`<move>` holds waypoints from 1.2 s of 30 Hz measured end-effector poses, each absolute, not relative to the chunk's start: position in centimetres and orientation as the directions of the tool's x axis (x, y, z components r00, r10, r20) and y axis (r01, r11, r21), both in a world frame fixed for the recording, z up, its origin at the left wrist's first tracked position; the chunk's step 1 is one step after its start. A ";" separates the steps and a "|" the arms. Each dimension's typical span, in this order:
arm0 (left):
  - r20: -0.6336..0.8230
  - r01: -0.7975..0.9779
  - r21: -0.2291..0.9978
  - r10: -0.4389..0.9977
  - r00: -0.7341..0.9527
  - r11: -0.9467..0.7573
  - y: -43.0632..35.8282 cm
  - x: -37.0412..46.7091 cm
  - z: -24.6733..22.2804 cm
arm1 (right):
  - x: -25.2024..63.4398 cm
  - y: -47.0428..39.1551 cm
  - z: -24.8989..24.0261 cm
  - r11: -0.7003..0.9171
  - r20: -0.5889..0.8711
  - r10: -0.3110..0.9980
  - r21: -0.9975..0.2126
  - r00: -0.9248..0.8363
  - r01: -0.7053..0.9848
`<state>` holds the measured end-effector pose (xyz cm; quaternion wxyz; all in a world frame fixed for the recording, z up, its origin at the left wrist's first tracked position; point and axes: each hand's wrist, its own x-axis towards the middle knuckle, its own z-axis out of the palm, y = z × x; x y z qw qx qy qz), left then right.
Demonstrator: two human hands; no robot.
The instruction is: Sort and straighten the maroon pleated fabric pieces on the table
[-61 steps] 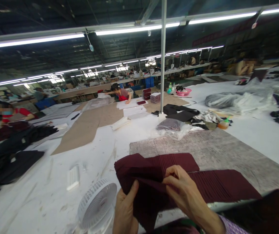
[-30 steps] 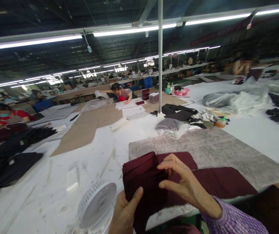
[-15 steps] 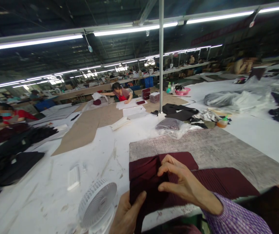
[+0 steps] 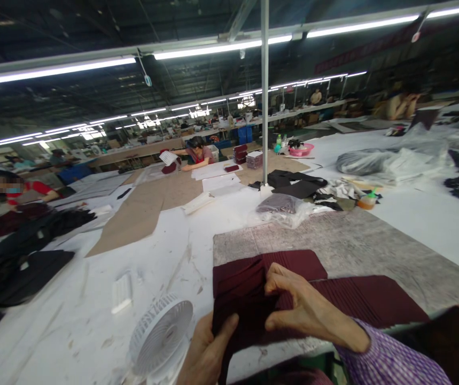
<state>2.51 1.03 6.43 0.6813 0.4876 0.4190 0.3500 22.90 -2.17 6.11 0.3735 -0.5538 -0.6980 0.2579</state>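
Observation:
A dark maroon piece of fabric [image 4: 242,307] is pinched at its near left edge by my left hand [image 4: 207,350], thumb on top and the other fingers hidden beneath. Over the right part of that fabric is my right hand [image 4: 305,307], its fingers curled and the thumb apart from them. I see nothing between this thumb and the fingers; whether the fingertips touch the cloth I cannot tell. Behind lies a flat maroon fabric piece [image 4: 295,262]. To the right, a row of overlapping maroon pieces [image 4: 367,299] rests on a grey mottled board [image 4: 249,239].
A small white fan [image 4: 163,334] stands left of my hands, near a white ribbed object [image 4: 122,293]. Ahead are a bagged bundle [image 4: 279,206], a metal pole [image 4: 265,101] and a bottle of orange liquid [image 4: 367,201]. Dark garments [image 4: 32,275] lie left; co-workers sit farther off.
My right hand has shifted slightly right and down, with its fingers curled more. My left hand keeps its hold on the fabric. A co-worker across the table has lifted a white sheet.

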 end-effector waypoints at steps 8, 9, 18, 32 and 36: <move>-0.312 -0.455 0.771 0.887 0.340 0.446 0.8 4.5 6.7 | 21.3 -3.3 4.3 0.219 0.258 0.963 -0.920 0.082 0.325; -0.317 -0.491 0.739 0.881 0.350 0.461 0.7 4.8 6.9 | 21.0 -3.3 4.1 0.176 0.210 0.972 -0.948 0.106 0.265; -0.279 -0.519 0.704 0.861 0.426 0.485 0.6 5.4 6.6 | 20.8 -3.2 4.3 -0.025 -0.007 0.983 -0.995 0.183 0.093; -0.318 -0.576 0.668 0.880 0.351 0.471 0.7 5.3 6.5 | 20.1 -2.8 4.7 0.036 0.082 0.984 -0.961 0.158 0.274; -0.310 -0.583 0.656 0.875 0.371 0.479 0.8 5.2 6.7 | 20.2 -2.7 4.6 0.044 0.092 0.985 -0.953 0.147 0.299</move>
